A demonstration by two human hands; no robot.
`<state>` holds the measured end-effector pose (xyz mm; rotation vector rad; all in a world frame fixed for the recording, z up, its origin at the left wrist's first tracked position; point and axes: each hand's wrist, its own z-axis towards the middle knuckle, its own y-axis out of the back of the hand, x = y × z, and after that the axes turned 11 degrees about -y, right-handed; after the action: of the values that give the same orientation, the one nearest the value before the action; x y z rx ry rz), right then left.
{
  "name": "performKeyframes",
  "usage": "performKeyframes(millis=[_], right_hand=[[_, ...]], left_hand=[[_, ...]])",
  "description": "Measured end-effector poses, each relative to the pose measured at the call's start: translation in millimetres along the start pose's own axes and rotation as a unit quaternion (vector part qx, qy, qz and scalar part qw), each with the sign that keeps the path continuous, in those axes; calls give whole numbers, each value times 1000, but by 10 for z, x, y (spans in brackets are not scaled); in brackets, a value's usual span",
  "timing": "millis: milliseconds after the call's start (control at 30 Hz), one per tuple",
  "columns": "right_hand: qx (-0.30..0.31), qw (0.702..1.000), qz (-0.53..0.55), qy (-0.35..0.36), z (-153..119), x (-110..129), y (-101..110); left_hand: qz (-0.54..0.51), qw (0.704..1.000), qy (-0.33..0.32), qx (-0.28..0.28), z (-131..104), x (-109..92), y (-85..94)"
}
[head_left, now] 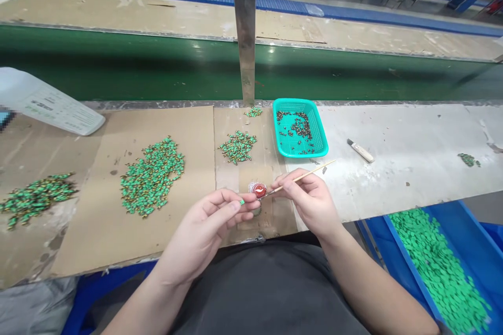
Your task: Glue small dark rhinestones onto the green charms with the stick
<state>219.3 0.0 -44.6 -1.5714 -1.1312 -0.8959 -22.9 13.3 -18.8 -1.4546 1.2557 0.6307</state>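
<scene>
Between the thumb and fingers of my left hand [214, 225] is a small green piece [241, 202], too small to make out fully. My right hand [312, 201] pinches a thin paintbrush [310, 172] with a pale wooden handle. Its dark tip points down and left, close to my left fingertips. Just beyond the fingers sits a small round container with a red top [259, 190] and a white mark. A pile of small green and gold pieces [238, 146] lies behind it on the cardboard, with a larger pile [152, 177] to the left.
A turquoise basket [324, 149] holding small dark pieces stands behind my right hand. A white-handled tool [360, 151] lies to its right. At far left are a translucent plastic jug [58, 104] and another pile [37, 198]. Below right, a blue bin [477, 238] holds green pieces. A metal post [245, 31] rises behind.
</scene>
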Motion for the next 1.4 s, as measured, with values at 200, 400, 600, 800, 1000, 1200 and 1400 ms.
performKeyframes(millis=[200,400,600,800,1000,1200,1400], right_hand=[[59,997,31,44,-214,277,-236],[32,996,11,77,-279,337,-307],[38,995,-21,89,-300,362,-315],[45,990,-54,121,-320,359,-305],[53,983,-90,150,-360,368,-295],[55,986,-55,149,-378,353,-292],[47,983,-68,162,-393,377,-294]], left_hand=[[-62,996,-6,57,-134,-68,-68],[-89,993,-4,74,-126,-66,-67],[-97,993,-10,72,-137,-72,-76],[-97,993,-4,73,-142,-109,-111],[-88,994,-7,66,-142,-126,-149],[-93,993,-16,73,-158,-166,-169],[-80,994,-25,77,-160,-172,-191]])
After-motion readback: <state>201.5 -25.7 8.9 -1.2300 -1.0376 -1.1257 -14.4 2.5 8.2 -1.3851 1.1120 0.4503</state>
